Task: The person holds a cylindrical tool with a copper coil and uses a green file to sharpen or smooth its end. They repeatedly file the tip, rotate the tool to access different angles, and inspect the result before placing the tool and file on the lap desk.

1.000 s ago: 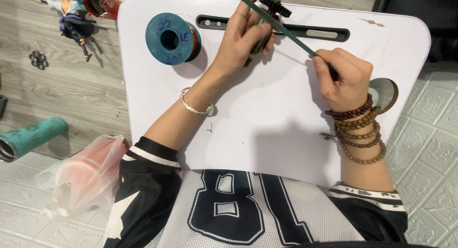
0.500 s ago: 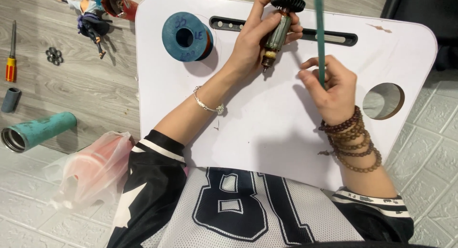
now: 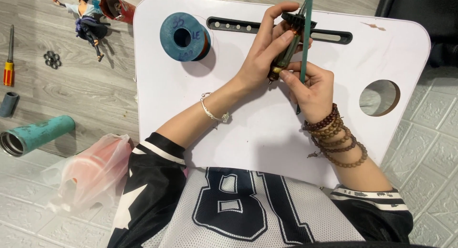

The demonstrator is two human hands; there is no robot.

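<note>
1. Near the upper centre of the frame, the person's left hand (image 3: 265, 57) is curled tight around a small motor armature (image 3: 287, 50) – a dark cylinder with a black toothed end at the top – and holds it up above the white lap desk (image 3: 238, 128).
2. Just to its right, the right hand (image 3: 312, 88) is closed in a pinch around a thin teal rod (image 3: 306, 35). The rod stands almost upright, runs out of the top edge of the frame, and crosses in front of the armature. The two hands touch.
3. The left wrist wears a silver bracelet; the right wrist wears several strands of brown beads.
4. In the desk's upper left stands a blue spool (image 3: 183, 37). A dark slot runs along the desk's top edge, and a round hole (image 3: 379, 97) sits at the right.
5. At the left of the frame, on the grey wood-look floor, lie a teal tube (image 3: 36, 135) – open at one end, contents not visible – a crumpled pink plastic bag (image 3: 90, 171), a screwdriver (image 3: 8, 57), and a small figurine (image 3: 86, 19) in the upper left corner.
</note>
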